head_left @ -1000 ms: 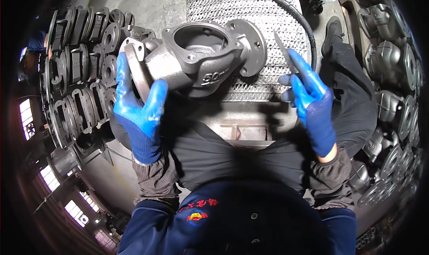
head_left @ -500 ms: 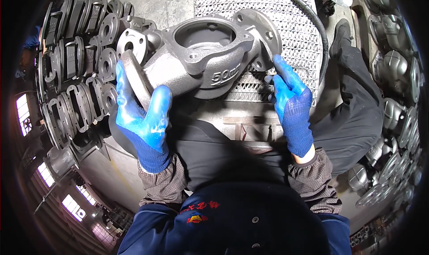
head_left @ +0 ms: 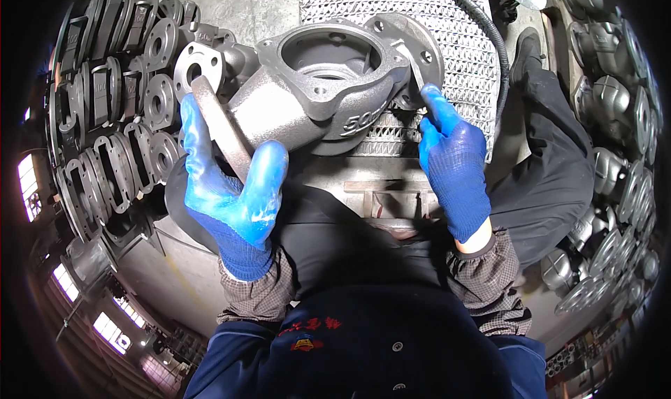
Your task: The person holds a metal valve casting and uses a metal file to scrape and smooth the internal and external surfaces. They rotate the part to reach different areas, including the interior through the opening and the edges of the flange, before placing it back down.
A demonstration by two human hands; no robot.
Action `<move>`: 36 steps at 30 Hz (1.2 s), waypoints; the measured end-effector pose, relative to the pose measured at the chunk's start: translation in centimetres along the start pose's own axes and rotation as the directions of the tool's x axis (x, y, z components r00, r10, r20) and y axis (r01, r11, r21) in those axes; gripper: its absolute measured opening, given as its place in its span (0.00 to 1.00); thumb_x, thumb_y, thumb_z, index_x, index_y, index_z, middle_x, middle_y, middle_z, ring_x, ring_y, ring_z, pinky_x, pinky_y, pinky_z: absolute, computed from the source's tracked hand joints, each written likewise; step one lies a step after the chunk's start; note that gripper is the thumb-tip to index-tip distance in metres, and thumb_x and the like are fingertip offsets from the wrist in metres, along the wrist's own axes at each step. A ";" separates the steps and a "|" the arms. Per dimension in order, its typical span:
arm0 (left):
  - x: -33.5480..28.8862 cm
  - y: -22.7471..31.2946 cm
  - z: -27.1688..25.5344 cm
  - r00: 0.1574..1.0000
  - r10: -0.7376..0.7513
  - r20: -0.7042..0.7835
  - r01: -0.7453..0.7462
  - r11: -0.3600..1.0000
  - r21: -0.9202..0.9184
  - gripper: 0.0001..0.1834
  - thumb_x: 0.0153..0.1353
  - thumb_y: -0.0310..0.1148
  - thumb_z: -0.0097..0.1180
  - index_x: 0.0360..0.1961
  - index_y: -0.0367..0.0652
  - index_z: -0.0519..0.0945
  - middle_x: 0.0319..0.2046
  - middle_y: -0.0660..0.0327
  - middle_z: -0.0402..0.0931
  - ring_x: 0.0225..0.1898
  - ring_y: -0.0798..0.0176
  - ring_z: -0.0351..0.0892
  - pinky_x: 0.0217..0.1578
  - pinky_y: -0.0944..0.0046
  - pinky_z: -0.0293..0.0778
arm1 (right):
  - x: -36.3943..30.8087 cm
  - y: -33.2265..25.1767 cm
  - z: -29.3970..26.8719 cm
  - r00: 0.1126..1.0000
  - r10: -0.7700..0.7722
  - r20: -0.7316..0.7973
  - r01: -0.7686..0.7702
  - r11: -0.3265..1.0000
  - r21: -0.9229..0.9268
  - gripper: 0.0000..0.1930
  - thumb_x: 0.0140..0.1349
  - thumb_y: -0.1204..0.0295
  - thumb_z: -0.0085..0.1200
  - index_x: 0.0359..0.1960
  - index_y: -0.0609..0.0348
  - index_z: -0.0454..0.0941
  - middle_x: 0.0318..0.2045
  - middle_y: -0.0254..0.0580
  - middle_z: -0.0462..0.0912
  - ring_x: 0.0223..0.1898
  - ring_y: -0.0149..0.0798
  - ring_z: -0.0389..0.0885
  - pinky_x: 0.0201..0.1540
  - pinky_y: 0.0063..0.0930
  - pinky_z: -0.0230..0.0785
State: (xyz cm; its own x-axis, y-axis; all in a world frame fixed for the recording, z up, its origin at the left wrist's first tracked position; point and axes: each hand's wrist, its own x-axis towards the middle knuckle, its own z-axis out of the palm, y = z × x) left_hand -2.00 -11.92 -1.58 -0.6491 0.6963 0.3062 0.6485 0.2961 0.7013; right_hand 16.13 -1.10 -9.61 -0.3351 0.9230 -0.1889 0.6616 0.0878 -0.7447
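Observation:
A grey cast-metal valve body (head_left: pixel 279 109) with a wide round opening on top and a flange at each end is between my hands, over the mesh mat. My left hand (head_left: pixel 234 186), in a blue coated glove, is gripping the near-left flange (head_left: pixel 222 128), thumb on one side and fingers on the other. At the right end, my gloved right hand (head_left: pixel 451 151) has its fingertips against the lower edge of the far flange (head_left: pixel 423 46). Part of that grip is hidden behind the flange. Raised markings show on the casting's near side.
Stacked grey flanged castings (head_left: pixel 105 91) stand at the left. More rounded castings (head_left: pixel 611 102) are piled along the right. Beneath the valve body lies a perforated metal mat (head_left: pixel 461 56), with a dark ribbed hose (head_left: pixel 489 32) across it. My legs frame the workspace.
The valve body has turned slightly, its top opening shifting right and its left flange now seen more edge-on. My left hand has moved a little right with it; the right hand has shifted slightly at the flange.

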 end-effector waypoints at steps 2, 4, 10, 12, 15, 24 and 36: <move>0.0 0.4 0.1 0.999 -0.036 0.002 0.036 0.999 -0.030 0.35 0.51 0.34 0.56 0.60 0.30 0.65 0.56 0.47 0.69 0.55 0.55 0.70 0.58 0.60 0.62 | 0.0 0.1 0.0 1.000 -0.015 0.011 0.015 0.999 0.037 0.16 0.58 0.75 0.51 0.49 0.57 0.77 0.36 0.58 0.80 0.34 0.55 0.81 0.36 0.38 0.73; 0.0 0.5 0.2 0.998 -0.070 0.007 0.070 0.996 -0.063 0.35 0.51 0.35 0.56 0.60 0.30 0.65 0.56 0.48 0.69 0.56 0.55 0.70 0.58 0.60 0.62 | 0.0 1.2 0.6 0.991 -0.126 -0.044 0.130 0.987 0.091 0.15 0.59 0.75 0.51 0.48 0.58 0.77 0.37 0.56 0.80 0.36 0.54 0.81 0.36 0.36 0.74; -0.2 0.4 0.1 0.997 -0.070 -0.014 0.070 0.997 -0.023 0.35 0.52 0.36 0.57 0.61 0.30 0.65 0.55 0.48 0.70 0.55 0.55 0.71 0.57 0.60 0.64 | -0.3 0.8 -0.2 0.996 0.079 0.029 -0.084 0.919 0.384 0.16 0.59 0.77 0.51 0.50 0.60 0.76 0.31 0.56 0.81 0.24 0.40 0.81 0.30 0.29 0.71; -0.3 0.2 0.1 0.995 -0.104 0.001 0.103 0.990 -0.097 0.35 0.53 0.36 0.57 0.61 0.31 0.65 0.55 0.49 0.70 0.54 0.56 0.71 0.56 0.60 0.64 | -0.4 1.4 0.4 0.998 0.069 0.005 -0.066 0.924 0.377 0.16 0.59 0.77 0.51 0.50 0.61 0.76 0.28 0.54 0.81 0.22 0.35 0.77 0.28 0.27 0.70; -0.2 0.1 0.2 1.000 -0.026 -0.017 0.025 0.999 -0.027 0.34 0.54 0.35 0.57 0.61 0.31 0.65 0.55 0.50 0.71 0.54 0.57 0.71 0.56 0.60 0.64 | 0.0 1.0 0.7 0.999 -0.028 -0.032 0.038 0.923 0.383 0.17 0.60 0.78 0.49 0.52 0.64 0.75 0.24 0.44 0.80 0.20 0.25 0.72 0.25 0.22 0.68; -0.1 0.2 -0.4 0.989 -0.144 0.032 0.147 0.970 -0.194 0.41 0.45 0.21 0.60 0.62 0.24 0.59 0.59 0.49 0.65 0.57 0.62 0.67 0.57 0.63 0.62 | 0.3 -0.5 -1.4 0.886 0.303 0.351 -0.462 0.645 0.609 0.20 0.64 0.73 0.43 0.58 0.62 0.69 0.26 0.35 0.80 0.15 0.23 0.70 0.17 0.13 0.60; -0.4 0.8 -0.3 0.959 -0.284 0.019 0.278 0.922 -0.269 0.40 0.45 0.20 0.59 0.63 0.27 0.59 0.59 0.50 0.65 0.56 0.63 0.66 0.57 0.64 0.63 | 1.7 -1.4 -3.1 0.854 0.297 0.426 -0.497 0.706 0.504 0.20 0.64 0.74 0.43 0.58 0.63 0.69 0.25 0.38 0.81 0.15 0.24 0.70 0.14 0.15 0.58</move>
State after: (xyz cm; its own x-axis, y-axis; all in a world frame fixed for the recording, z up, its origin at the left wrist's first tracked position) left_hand -1.38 -12.19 -0.96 -0.7986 0.5963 0.0823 0.3107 0.2912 0.9048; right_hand 16.70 1.48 -6.92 -0.3757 0.6550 -0.6555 0.2955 -0.5857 -0.7547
